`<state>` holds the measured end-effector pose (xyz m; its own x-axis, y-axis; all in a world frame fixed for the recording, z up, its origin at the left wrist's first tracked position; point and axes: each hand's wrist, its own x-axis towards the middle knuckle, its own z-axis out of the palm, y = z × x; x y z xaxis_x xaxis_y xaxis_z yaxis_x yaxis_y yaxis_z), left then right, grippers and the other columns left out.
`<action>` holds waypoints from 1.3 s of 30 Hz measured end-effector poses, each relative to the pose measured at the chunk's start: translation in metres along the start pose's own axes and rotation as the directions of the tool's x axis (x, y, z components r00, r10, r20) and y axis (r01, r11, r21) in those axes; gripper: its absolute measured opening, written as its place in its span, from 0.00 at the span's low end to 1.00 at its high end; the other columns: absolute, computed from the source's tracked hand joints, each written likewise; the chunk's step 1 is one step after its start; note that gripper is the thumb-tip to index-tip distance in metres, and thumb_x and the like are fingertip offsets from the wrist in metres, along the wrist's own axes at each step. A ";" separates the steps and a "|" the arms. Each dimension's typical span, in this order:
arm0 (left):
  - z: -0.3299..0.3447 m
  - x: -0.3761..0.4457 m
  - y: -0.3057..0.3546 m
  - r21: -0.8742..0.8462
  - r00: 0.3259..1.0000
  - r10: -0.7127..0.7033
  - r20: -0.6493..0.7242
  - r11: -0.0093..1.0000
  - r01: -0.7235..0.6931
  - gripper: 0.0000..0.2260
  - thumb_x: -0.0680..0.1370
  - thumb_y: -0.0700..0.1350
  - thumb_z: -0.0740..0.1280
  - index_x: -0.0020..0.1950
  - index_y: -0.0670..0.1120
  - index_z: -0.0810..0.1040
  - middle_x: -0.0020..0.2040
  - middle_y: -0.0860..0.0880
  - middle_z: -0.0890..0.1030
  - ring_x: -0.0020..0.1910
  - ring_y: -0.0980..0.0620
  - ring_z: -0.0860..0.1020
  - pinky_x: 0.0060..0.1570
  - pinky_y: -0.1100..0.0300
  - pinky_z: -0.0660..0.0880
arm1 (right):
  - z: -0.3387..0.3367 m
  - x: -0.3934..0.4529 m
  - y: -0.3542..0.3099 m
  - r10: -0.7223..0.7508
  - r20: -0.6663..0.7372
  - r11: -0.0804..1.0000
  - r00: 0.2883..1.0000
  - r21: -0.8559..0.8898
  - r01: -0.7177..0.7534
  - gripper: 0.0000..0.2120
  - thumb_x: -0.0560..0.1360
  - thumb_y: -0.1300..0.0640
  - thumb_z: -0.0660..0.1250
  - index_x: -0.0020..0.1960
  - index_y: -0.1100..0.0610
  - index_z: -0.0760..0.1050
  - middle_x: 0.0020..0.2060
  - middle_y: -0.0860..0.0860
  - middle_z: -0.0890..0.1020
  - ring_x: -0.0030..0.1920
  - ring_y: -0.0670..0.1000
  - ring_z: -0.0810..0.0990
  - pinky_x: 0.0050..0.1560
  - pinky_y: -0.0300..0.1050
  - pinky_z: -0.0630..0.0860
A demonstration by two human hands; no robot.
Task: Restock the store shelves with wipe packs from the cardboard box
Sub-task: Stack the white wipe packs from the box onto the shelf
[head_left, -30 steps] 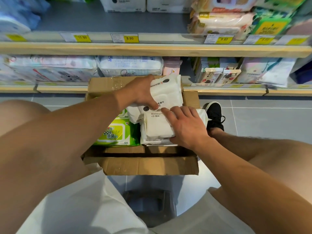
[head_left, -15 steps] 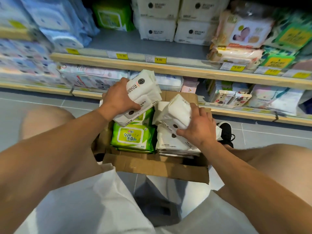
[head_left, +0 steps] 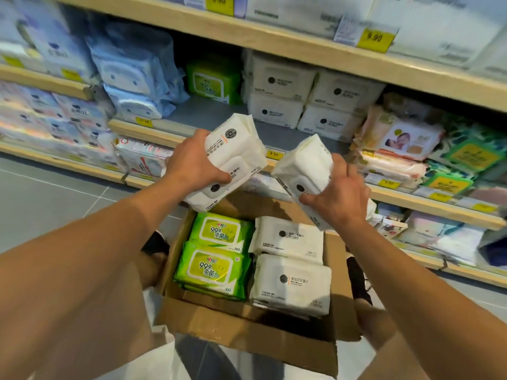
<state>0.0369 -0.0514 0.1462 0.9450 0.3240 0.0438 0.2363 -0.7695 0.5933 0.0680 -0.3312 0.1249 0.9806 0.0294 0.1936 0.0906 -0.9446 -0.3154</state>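
Soft white plastic wipe packs are held mid-frame above the cardboard box (head_left: 247, 333): left hand (head_left: 192, 168) grip wrapped round two stacked packs (head_left: 233, 160), right hand (head_left: 340, 196) round another white pack (head_left: 301, 165). In the box, two white (head_left: 290, 281) and two glossy green packs (head_left: 216, 256) are visible on top. The wood-edged shelf (head_left: 274, 42) with four white packs (head_left: 307, 100) sits behind.

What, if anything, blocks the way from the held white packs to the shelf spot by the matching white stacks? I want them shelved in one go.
Nothing visible does. The left hand and right hand hold white packs above the cardboard box; bare grey shelf lies open before the white stacks.
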 end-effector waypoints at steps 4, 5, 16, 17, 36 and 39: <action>0.007 0.035 0.013 -0.029 1.000 -0.009 -0.011 1.000 0.009 0.38 0.56 0.54 0.81 0.60 0.49 0.67 0.51 0.50 0.76 0.49 0.46 0.74 0.48 0.48 0.75 | -0.007 0.051 -0.004 -0.039 -0.057 0.998 0.998 -0.046 0.037 0.47 0.61 0.39 0.76 0.72 0.50 0.58 0.62 0.55 0.71 0.61 0.60 0.69 0.61 0.56 0.66; 0.009 0.044 0.015 -0.042 1.000 -0.013 -0.011 0.999 0.013 0.39 0.56 0.54 0.81 0.61 0.49 0.67 0.51 0.50 0.76 0.48 0.47 0.73 0.48 0.48 0.75 | -0.007 0.063 -0.006 -0.052 -0.067 0.997 0.996 -0.059 0.048 0.47 0.61 0.39 0.76 0.72 0.50 0.59 0.62 0.55 0.71 0.60 0.60 0.69 0.60 0.56 0.66; 0.045 0.093 0.006 -0.106 0.999 -0.033 0.021 0.994 0.035 0.35 0.57 0.52 0.81 0.58 0.51 0.68 0.48 0.52 0.77 0.46 0.48 0.76 0.46 0.50 0.76 | 0.009 0.174 -0.014 -0.143 0.002 0.958 0.990 -0.252 0.139 0.42 0.66 0.41 0.75 0.73 0.51 0.60 0.57 0.57 0.76 0.53 0.61 0.76 0.52 0.53 0.73; 0.047 0.095 0.005 -0.111 0.999 -0.033 0.022 0.993 0.036 0.35 0.57 0.52 0.81 0.58 0.51 0.68 0.48 0.51 0.78 0.46 0.48 0.76 0.46 0.49 0.76 | 0.015 0.181 -0.012 -0.168 0.005 0.955 0.986 -0.246 0.164 0.44 0.66 0.41 0.75 0.74 0.48 0.57 0.58 0.56 0.75 0.55 0.61 0.76 0.53 0.52 0.73; 0.079 0.129 0.026 -0.097 0.997 0.025 0.071 0.995 -0.018 0.37 0.54 0.52 0.81 0.59 0.55 0.68 0.51 0.52 0.77 0.49 0.47 0.76 0.51 0.47 0.75 | 0.081 0.245 0.052 -0.227 0.020 0.867 0.974 -0.451 0.212 0.36 0.69 0.51 0.74 0.72 0.47 0.61 0.66 0.51 0.69 0.65 0.60 0.67 0.65 0.53 0.60; 0.079 0.126 0.025 -0.103 0.998 0.036 0.055 0.994 -0.030 0.38 0.54 0.52 0.81 0.60 0.54 0.68 0.51 0.52 0.77 0.48 0.47 0.76 0.51 0.47 0.75 | 0.090 0.239 0.054 -0.222 -0.019 0.872 0.975 -0.452 0.190 0.36 0.69 0.54 0.72 0.72 0.47 0.59 0.66 0.52 0.68 0.67 0.59 0.65 0.68 0.55 0.57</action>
<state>0.1797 -0.0737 0.1029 0.9639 0.2654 0.0211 0.1830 -0.7179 0.6716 0.3232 -0.3460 0.0702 0.9326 0.2325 0.2762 0.1870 -0.9654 0.1816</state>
